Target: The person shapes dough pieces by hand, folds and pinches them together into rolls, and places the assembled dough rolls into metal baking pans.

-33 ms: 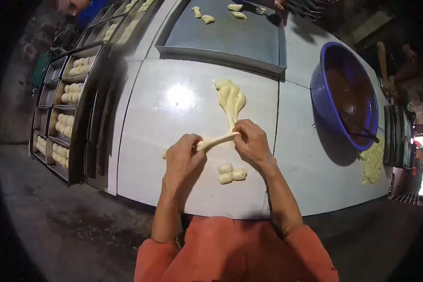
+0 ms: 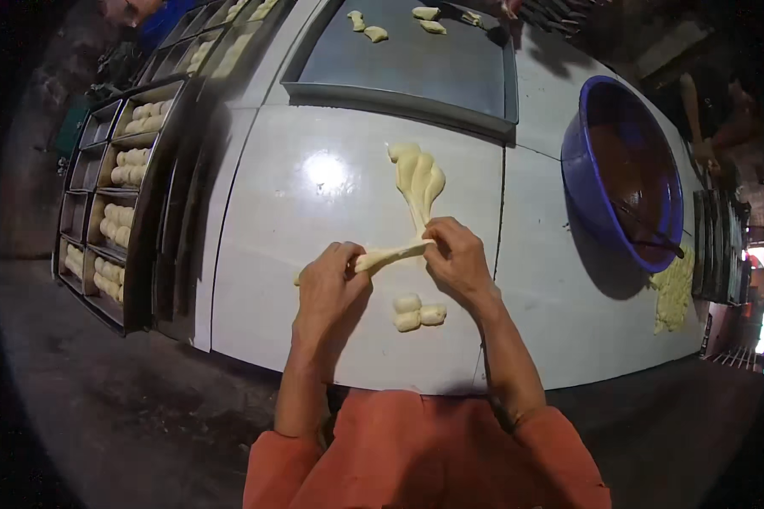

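Note:
A pale yellow strip of dough (image 2: 390, 255) is stretched between my two hands, just above the white table (image 2: 297, 204). Its left end is pinched in the fingers of my left hand (image 2: 329, 280). My right hand (image 2: 457, 261) grips the other end, where the strip joins a narrow neck of dough. Beyond that neck lies a larger folded lump of dough (image 2: 419, 176). Close to me, between my forearms, several short dough pieces (image 2: 408, 321) sit touching one another. A small bit of dough shows at the outer side of my left hand.
A shallow metal tray (image 2: 399, 102) with several dough scraps stands at the far side. To the right is a purple basin (image 2: 575, 161) of brownish contents, a flat dough sheet (image 2: 673, 293) beside it. Divided baking pans (image 2: 133, 212) holding dough balls stand at left. Another person's arm (image 2: 690, 106) shows far right.

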A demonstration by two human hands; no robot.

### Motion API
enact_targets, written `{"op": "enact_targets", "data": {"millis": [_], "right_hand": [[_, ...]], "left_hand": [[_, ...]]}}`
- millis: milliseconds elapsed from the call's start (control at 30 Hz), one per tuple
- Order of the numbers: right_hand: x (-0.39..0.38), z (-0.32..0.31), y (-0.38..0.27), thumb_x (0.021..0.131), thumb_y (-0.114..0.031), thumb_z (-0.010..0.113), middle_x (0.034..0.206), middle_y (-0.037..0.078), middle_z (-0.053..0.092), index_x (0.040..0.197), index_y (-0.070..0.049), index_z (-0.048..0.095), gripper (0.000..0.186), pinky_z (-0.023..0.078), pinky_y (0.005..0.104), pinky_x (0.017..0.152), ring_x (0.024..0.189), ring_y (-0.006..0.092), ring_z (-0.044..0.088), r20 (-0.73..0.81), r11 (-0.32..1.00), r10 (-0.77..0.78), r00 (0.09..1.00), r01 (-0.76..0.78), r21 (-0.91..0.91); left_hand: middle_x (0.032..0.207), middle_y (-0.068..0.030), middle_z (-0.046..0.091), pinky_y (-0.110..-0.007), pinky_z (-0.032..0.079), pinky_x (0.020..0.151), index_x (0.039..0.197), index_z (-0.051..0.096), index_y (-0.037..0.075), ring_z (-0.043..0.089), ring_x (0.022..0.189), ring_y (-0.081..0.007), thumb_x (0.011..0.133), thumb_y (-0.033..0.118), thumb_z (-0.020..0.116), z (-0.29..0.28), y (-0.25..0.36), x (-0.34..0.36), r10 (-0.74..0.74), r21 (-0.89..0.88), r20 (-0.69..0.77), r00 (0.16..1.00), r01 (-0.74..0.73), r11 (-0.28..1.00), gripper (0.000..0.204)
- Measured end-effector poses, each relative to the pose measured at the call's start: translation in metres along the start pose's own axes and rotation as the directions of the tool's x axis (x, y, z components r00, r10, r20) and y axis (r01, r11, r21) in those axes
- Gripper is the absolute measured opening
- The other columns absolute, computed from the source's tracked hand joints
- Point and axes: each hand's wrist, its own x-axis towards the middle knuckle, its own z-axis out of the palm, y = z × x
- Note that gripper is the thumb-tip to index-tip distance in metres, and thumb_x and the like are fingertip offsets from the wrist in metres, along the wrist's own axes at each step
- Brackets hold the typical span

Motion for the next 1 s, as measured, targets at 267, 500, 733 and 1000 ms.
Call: {"op": "enact_targets", "data": {"millis": [267, 500, 733, 1000], "right_hand": [[-0.037, -0.025, 0.031, 0.091, -0.013, 0.061, 0.089, 0.007, 0.064, 0.096, 0.000, 0.064, 0.014, 0.053, 0.0276, 0.066, 0.076, 0.0124, 0.060, -0.109, 0.509, 0.537, 0.836, -0.219, 0.832], [0.004, -0.010, 0.011, 0.086, -0.033, 0.073, 0.100, 0.012, 0.068, 0.128, 0.000, 0.055, 0.056, 0.053, 0.0381, 0.079, 0.086, 0.0279, 0.065, -0.280, 0.945, 0.224, 0.933, -0.279, -0.171], [0.033, 0.022, 0.043, 0.087, -0.017, 0.066, 0.099, 0.015, 0.069, 0.114, -0.002, 0.067, 0.030, 0.054, 0.0405, 0.079, 0.091, 0.0284, 0.066, -0.322, 0.925, -0.034, 0.946, -0.092, -0.368], [0.033, -0.007, 0.017, 0.095, -0.032, 0.060, 0.086, 0.010, 0.070, 0.132, -0.004, 0.058, 0.046, 0.051, 0.0318, 0.069, 0.075, 0.0174, 0.065, -0.111, 0.787, 0.581, 0.806, -0.522, 0.330]], "left_hand": [[0.099, -0.0238, 0.068, -0.043, 0.053, 0.083, 0.110, 0.065, -0.001, 0.068, 0.092, -0.0381, 0.082, 0.011, 0.065, -0.016, -0.018, -0.010, -0.041, -0.018, 0.006, 0.999, 0.041, 0.999, 0.030], [0.143, -0.0215, 0.050, -0.046, 0.046, 0.101, 0.142, 0.048, 0.007, 0.052, 0.125, -0.0389, 0.074, 0.023, 0.083, -0.024, -0.006, -0.003, 0.124, 0.278, 0.147, 0.981, -0.161, 0.947, 0.078], [0.138, -0.0225, 0.054, -0.047, 0.046, 0.098, 0.133, 0.056, 0.005, 0.056, 0.120, -0.0386, 0.081, 0.026, 0.077, 0.007, 0.014, 0.047, 0.355, 0.164, 0.097, 0.930, -0.367, 0.916, 0.060], [0.138, -0.0157, 0.054, -0.045, 0.044, 0.096, 0.127, 0.060, 0.011, 0.053, 0.124, -0.0332, 0.079, 0.016, 0.076, 0.054, 0.024, 0.106, 0.554, 0.137, 0.085, 0.828, -0.560, 0.817, 0.051]]}}
